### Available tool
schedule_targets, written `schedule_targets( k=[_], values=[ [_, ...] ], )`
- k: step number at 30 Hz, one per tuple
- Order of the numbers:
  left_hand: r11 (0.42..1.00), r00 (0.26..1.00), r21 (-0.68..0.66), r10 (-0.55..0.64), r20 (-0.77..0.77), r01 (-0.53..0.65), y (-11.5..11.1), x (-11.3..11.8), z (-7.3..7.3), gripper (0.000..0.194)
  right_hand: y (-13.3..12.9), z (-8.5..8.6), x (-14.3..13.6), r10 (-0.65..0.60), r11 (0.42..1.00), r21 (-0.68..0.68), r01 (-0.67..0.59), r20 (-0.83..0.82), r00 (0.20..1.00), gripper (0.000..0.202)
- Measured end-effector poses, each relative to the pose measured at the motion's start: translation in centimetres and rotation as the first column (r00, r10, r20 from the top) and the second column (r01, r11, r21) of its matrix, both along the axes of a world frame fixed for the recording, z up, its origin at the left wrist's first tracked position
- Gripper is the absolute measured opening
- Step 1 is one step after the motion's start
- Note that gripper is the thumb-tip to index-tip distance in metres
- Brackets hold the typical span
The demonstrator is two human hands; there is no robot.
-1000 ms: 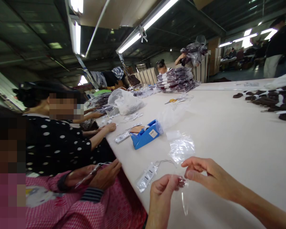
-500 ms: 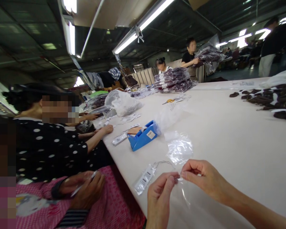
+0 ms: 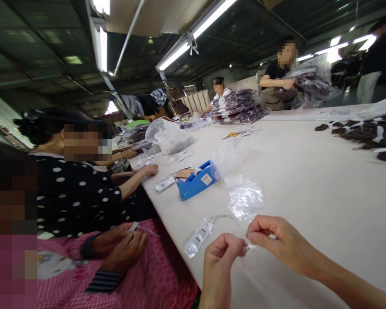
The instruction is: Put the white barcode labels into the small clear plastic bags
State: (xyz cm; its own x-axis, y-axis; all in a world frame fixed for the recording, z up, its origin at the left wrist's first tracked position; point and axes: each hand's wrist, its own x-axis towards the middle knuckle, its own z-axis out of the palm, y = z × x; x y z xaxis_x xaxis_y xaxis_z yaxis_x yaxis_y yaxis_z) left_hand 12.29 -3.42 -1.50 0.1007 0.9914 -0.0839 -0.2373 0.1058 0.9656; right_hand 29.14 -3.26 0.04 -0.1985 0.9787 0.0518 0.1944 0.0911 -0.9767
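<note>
My left hand (image 3: 221,258) is closed in a pinch on a small clear plastic bag (image 3: 250,249), which is hard to see against the pale table. My right hand (image 3: 278,240) pinches close to the same bag's edge, thumb against forefinger; the exact grip is too fine to make out. Left of my hands lies a barcode tag in a clear sleeve (image 3: 197,238) with a thin string. Just beyond my fingers, a pile of shiny clear bags (image 3: 246,199) rests flat on the table (image 3: 309,197).
A blue tape dispenser (image 3: 197,184) stands beyond the tag. Scissors with yellow handles (image 3: 233,134), wrapped dark garments (image 3: 239,107) and brown bundles (image 3: 366,133) lie farther off. Co-workers sit at the left; one person's hands (image 3: 125,246) are near the table edge.
My fingertips have moved slightly apart, and the left hand has curled and turned. At the back, a person carrying wrapped garments has come nearer the table.
</note>
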Motion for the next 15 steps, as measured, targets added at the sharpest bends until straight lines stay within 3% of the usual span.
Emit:
schedule_targets(
  k=[4,12,15],
  values=[
    [1.0,1.0,-0.007,0.005,-0.007,-0.005,-0.03,-0.28,0.02,0.024,-0.06,0.03,0.21,0.0,1.0,0.015,0.0,0.011,1.0,0.019],
    [1.0,0.999,0.012,0.019,-0.042,-0.019,0.15,-0.27,0.32,0.009,-0.04,0.48,0.37,0.005,0.997,0.07,-0.012,0.103,0.995,0.019],
    [1.0,0.999,-0.017,0.024,-0.04,-0.025,0.07,-0.27,0.29,0.009,-0.01,0.94,1.02,-0.042,0.986,0.166,0.029,0.074,0.996,0.021]
  ],
)
